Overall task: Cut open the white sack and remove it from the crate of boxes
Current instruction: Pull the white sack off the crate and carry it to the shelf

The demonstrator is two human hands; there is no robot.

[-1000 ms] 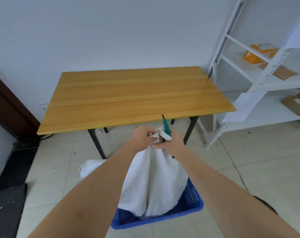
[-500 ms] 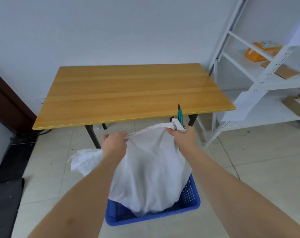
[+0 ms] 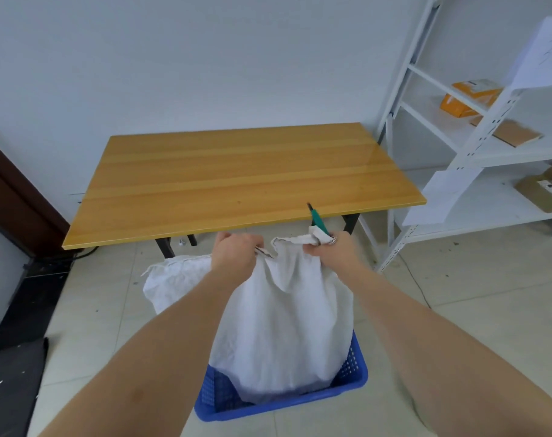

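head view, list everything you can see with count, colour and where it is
white sack: 1, white, held up over the crate, lower end still inside it
crate: 1, blue, on the floor at bottom centre
second white sack: 1, white, on the floor left of the crate
cutter: 1, green handle, sticking up from the right hand
table: 1, wood top with black legs, against the wall
shelf rack: 1, white, at right
orange box: 1, orange, upper shelf
brown parcels: 2 seen, brown, one flat on the middle shelf, one below
left hand: grips the sack's top edge
right hand: grips the sack's top edge and the cutter
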